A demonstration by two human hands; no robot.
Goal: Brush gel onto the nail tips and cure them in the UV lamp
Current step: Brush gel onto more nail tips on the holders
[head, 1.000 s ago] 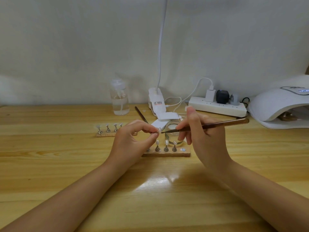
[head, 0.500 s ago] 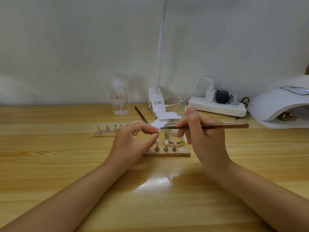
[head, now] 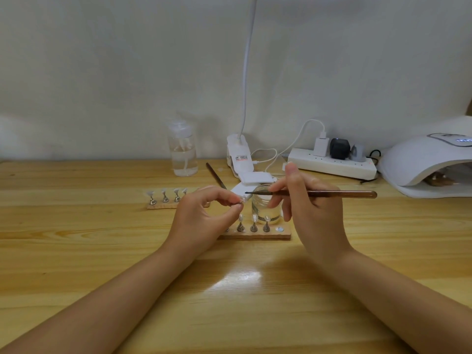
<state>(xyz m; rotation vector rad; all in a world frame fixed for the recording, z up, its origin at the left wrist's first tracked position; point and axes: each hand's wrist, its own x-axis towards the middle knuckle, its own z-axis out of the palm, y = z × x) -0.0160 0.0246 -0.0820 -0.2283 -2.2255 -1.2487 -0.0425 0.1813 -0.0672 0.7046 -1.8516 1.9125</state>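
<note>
Head view: brush (head: 332,193) beside pinched nail tip (head: 241,199).

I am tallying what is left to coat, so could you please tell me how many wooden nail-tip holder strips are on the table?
2. The far strip lies left of the left hand; the near strip lies before the glass jar. Another may sit hidden inside the UV lamp.

- Your brown-handled brush (head: 332,193) lies level at frame centre, tip pointing left at one clear nail tip (head: 240,200).
- Three nail tips (head: 253,217) stand below.
- The white UV lamp (head: 424,164) sits far right.
</note>
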